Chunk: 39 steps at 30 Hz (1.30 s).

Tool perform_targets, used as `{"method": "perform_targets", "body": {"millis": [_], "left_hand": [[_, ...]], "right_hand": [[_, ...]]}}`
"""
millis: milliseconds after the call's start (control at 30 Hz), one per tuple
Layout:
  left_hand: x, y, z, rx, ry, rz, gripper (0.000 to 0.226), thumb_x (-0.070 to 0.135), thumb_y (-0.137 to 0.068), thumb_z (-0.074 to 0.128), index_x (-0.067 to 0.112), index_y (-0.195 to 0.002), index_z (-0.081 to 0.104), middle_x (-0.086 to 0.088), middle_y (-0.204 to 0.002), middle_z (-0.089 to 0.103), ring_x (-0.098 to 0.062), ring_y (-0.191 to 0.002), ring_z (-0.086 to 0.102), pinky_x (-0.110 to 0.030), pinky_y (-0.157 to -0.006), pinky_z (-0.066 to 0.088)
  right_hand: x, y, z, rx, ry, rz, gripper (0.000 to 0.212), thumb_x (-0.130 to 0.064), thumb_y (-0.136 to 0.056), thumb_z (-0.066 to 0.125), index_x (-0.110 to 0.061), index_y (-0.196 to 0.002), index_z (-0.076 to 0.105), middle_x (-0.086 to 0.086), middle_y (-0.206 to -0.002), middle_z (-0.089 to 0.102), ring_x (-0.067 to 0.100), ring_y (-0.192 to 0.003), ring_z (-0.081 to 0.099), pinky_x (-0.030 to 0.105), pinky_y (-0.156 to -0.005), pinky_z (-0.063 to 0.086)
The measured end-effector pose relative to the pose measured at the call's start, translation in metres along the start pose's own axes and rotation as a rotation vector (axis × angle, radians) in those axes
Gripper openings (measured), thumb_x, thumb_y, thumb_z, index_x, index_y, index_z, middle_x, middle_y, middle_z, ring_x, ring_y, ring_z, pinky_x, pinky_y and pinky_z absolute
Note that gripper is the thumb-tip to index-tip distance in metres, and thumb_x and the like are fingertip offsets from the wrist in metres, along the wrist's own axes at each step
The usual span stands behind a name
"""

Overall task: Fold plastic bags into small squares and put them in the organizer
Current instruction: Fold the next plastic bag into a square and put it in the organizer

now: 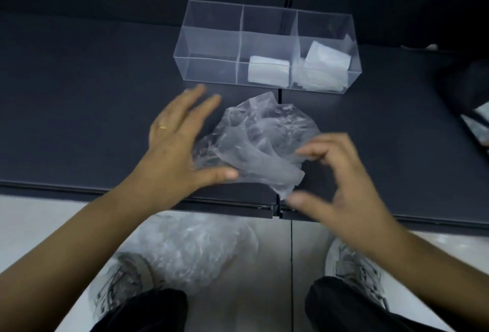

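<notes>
Nearest, below both hands on the pale floor (275, 278): heap of clear bags (190, 249), blurred and partly covered by the left forearm. Left shoe (119, 284) and right shoe (354, 268) under the wrists, both cut off by dark trouser legs.

Left hand (174, 146): flat, fingers straight and spread, thumb tip touching the near-left side of the crumpled plastic bag (259, 135). Thin ring (162, 127) on one finger. Right hand (341, 186): fingers curved, thumb extended, at the bag's near-right corner; blurred, so grip or mere contact cannot be told. Hands apart, bag between them.

Bag unfolded, resting on the dark table (79, 120), lower tip at the table's front edge, lying across a seam (280, 94) between two panels. Open table surface left of the left hand and right of the right hand.

Beyond the fingertips: clear organizer (209, 40), three compartments. Folded bag (267, 71) in the middle one. Folded stack (325, 67) in the one beyond the right hand, edges hard to separate through the walls. Far right of the right hand: dark object (465, 88), cut off by the frame, unidentifiable.
</notes>
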State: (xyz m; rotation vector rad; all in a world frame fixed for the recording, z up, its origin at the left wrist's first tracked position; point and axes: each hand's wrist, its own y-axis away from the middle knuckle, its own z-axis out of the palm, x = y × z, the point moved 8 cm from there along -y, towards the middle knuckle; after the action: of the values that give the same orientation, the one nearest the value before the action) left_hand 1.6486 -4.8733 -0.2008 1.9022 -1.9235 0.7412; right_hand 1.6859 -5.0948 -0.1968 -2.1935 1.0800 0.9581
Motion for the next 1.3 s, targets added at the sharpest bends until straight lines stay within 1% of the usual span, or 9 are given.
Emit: {"method": "perform_targets", "body": {"millis": [167,267,400,600,800,933,1100,1200,1300], "left_hand": [[0.067,-0.011,0.033,-0.27,0.041,0.285,0.089,0.053,-0.071,0.075,0.033,-0.146,0.032,0.012,-0.159,0.013,-0.007,-0.147,0.0,-0.036,-0.119,0.002],[0.074,-0.021,0.029,-0.247,0.162,0.26,0.041,0.038,-0.075,0.078,0.017,-0.109,0.068,0.008,-0.138,0.05,-0.008,-0.134,0.036,-0.035,-0.113,0.026],[0.051,-0.024,0.013,-0.111,0.62,-0.103,0.022,0.038,-0.077,0.071,0.019,-0.09,0.071,0.01,-0.086,0.073,-0.001,-0.081,0.067,-0.014,-0.069,0.049],[0.035,-0.013,-0.004,0.245,0.777,-0.293,0.008,0.026,-0.085,0.068,0.019,-0.085,0.07,0.0,-0.077,0.072,-0.007,-0.07,0.068,-0.018,-0.062,0.052],[0.031,0.0,-0.013,0.36,0.711,-0.309,0.028,0.032,-0.088,0.066,0.011,-0.069,0.063,-0.005,-0.06,0.063,-0.008,-0.055,0.059,-0.02,-0.048,0.047],[-0.001,0.011,-0.008,0.369,0.716,-0.464,0.063,0.05,-0.084,0.064,-0.012,-0.086,0.055,-0.035,-0.075,0.056,-0.045,-0.062,0.055,-0.051,-0.059,0.052],[-0.035,0.029,0.003,0.369,0.594,-0.633,0.057,0.059,-0.079,0.063,0.006,-0.067,0.045,-0.005,-0.057,0.047,-0.017,-0.051,0.046,-0.022,-0.052,0.042],[-0.044,0.024,-0.015,0.446,0.398,-0.579,0.054,0.066,-0.075,0.059,0.02,-0.103,0.054,0.003,-0.092,0.059,-0.007,-0.08,0.058,-0.019,-0.069,0.044],[-0.011,-0.02,-0.009,0.181,0.203,-0.299,0.075,0.078,-0.07,0.057,0.033,-0.13,0.045,0.013,-0.127,0.044,-0.005,-0.119,0.041,-0.021,-0.098,0.032]], "right_hand": [[-0.012,-0.005,0.013,0.026,0.04,-0.011,0.02,-0.022,-0.082,0.071,-0.003,-0.087,0.066,0.002,-0.094,0.058,0.022,-0.091,0.057,0.044,-0.08,0.047],[-0.015,-0.017,0.005,-0.015,-0.217,0.026,0.013,-0.022,-0.088,0.064,-0.009,-0.085,0.064,-0.001,-0.075,0.065,0.014,-0.071,0.062,0.032,-0.067,0.052],[-0.012,-0.023,-0.015,0.124,-0.528,0.148,0.022,-0.027,-0.095,0.053,-0.009,-0.087,0.062,-0.003,-0.072,0.067,0.004,-0.066,0.061,0.015,-0.063,0.048],[-0.017,-0.004,0.008,-0.035,-0.553,0.294,0.044,-0.05,-0.081,0.067,-0.021,-0.113,0.06,-0.006,-0.11,0.066,0.006,-0.101,0.064,0.017,-0.08,0.051],[-0.008,-0.017,-0.007,0.122,-0.658,0.306,0.011,-0.025,-0.084,0.062,-0.015,-0.08,0.063,-0.004,-0.081,0.068,0.009,-0.075,0.064,0.018,-0.072,0.05],[0.023,-0.028,-0.033,0.317,-0.644,0.387,0.014,-0.02,-0.093,0.058,-0.019,-0.08,0.059,0.002,-0.07,0.059,0.015,-0.064,0.055,0.028,-0.063,0.048],[0.048,-0.039,-0.036,0.318,-0.559,0.436,0.012,-0.021,-0.093,0.063,-0.02,-0.082,0.066,0.021,-0.068,0.057,0.029,-0.064,0.048,0.042,-0.062,0.042],[0.053,-0.054,-0.026,0.225,-0.513,0.431,0.011,-0.019,-0.091,0.065,-0.017,-0.08,0.066,0.027,-0.068,0.058,0.028,-0.063,0.049,0.04,-0.062,0.041],[0.042,-0.074,-0.004,0.055,-0.497,0.389,0.012,-0.019,-0.089,0.066,-0.02,-0.077,0.066,0.015,-0.063,0.058,0.02,-0.053,0.049,0.025,-0.051,0.04]]}}
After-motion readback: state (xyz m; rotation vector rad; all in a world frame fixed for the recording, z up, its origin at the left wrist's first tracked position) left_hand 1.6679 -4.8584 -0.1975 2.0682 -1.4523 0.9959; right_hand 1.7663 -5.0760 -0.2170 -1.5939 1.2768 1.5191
